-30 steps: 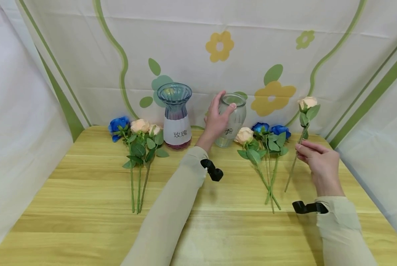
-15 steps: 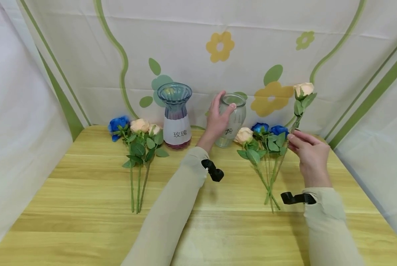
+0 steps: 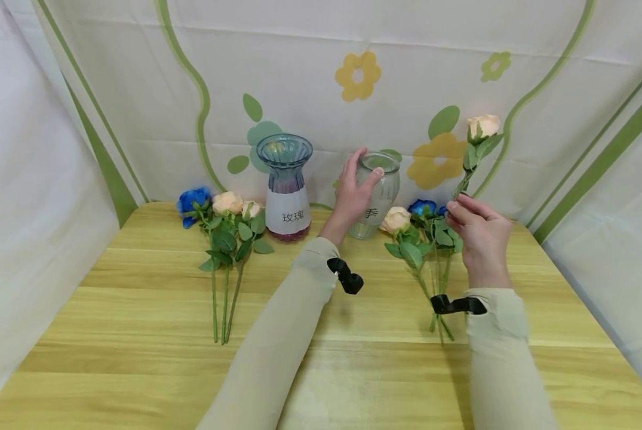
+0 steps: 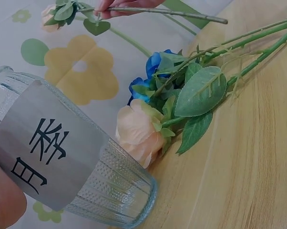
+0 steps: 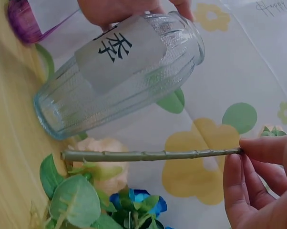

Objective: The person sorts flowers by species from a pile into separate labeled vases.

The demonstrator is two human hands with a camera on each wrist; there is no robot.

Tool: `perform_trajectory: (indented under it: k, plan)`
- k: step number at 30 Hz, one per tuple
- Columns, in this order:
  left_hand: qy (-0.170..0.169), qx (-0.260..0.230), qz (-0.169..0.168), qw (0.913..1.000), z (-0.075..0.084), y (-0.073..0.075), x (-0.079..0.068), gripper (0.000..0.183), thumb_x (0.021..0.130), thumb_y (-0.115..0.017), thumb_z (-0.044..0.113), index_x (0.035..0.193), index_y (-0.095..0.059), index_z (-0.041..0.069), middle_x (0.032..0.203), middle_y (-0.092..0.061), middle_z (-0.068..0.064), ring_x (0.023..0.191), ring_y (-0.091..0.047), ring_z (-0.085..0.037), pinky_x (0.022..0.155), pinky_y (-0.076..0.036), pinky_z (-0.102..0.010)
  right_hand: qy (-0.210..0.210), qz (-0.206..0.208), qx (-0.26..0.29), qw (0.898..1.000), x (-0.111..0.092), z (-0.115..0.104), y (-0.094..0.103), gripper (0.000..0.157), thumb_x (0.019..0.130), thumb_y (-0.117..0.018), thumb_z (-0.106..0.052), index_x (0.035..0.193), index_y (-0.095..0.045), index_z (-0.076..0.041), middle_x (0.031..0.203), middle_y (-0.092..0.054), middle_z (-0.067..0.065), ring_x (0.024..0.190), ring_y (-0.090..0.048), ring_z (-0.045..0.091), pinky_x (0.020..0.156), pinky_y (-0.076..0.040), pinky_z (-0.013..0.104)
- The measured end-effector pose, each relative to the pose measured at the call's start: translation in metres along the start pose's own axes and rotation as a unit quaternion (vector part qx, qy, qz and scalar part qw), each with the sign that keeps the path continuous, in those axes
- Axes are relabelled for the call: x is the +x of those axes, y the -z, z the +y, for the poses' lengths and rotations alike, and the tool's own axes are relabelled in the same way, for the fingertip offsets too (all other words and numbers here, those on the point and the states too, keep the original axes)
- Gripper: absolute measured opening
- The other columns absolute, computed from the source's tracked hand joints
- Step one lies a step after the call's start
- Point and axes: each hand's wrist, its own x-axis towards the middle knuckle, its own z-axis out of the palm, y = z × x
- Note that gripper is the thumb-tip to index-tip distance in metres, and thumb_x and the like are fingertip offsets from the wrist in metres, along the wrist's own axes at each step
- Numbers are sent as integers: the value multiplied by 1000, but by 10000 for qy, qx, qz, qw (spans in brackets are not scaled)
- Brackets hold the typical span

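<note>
My left hand [image 3: 351, 202] grips the clear glass vase [image 3: 386, 190] near its neck, fingers behind and thumb by the rim. The vase stands on the table with a paper label [image 4: 50, 143] of black characters around it. My right hand [image 3: 484, 242] pinches the stem [image 5: 158, 155] of a peach artificial rose [image 3: 483, 128] between thumb and fingers. Held upright with a slight tilt, this rose is right of the vase, its bloom higher than the rim. In the right wrist view, the stem's lower end points toward the vase's base.
Beside the clear vase lie a peach rose [image 3: 396, 220] and blue roses [image 3: 421, 207], stems crossed. A blue-and-purple glass vase [image 3: 284, 173] with a paper label stands further left. Next to it lie a blue rose [image 3: 194, 205] and peach roses [image 3: 227, 203] on the wooden table [image 3: 111, 316].
My right hand has moved left and lifted the peach rose higher, bringing it over the blue roses and nearer the clear vase. The left hand keeps its grip in place.
</note>
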Motion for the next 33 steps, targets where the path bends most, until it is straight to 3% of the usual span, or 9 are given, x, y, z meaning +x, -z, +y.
perform_trajectory:
  k: [19, 23, 33]
  plan:
    - [58, -19, -20, 10000, 3, 1, -2, 64, 96, -52, 50, 154, -29, 33, 158, -29, 12, 149, -23, -19, 115, -1, -69, 676, -87, 816, 9943, -5, -5, -37, 40, 71, -83, 6, 110, -74, 2, 87, -75, 8, 72, -73, 20, 64, -59, 27]
    - [46, -11, -21, 10000, 5, 1, -3, 64, 97, -52, 48, 154, -29, 32, 158, -29, 10, 149, -24, -20, 116, -2, -68, 875, -85, 738, 9934, -3, -11, -43, 41, 71, -85, 1, 110, -74, 1, 89, -74, 8, 72, -72, 20, 66, -59, 27]
    - [62, 19, 14, 10000, 2, 0, 0, 63, 97, -52, 49, 153, -30, 33, 158, -30, 10, 149, -24, -20, 115, -1, -70, 884, -320, 914, 9914, 8, -23, -56, 45, 67, -88, -1, 110, -74, 1, 91, -72, 8, 73, -72, 20, 68, -60, 28]
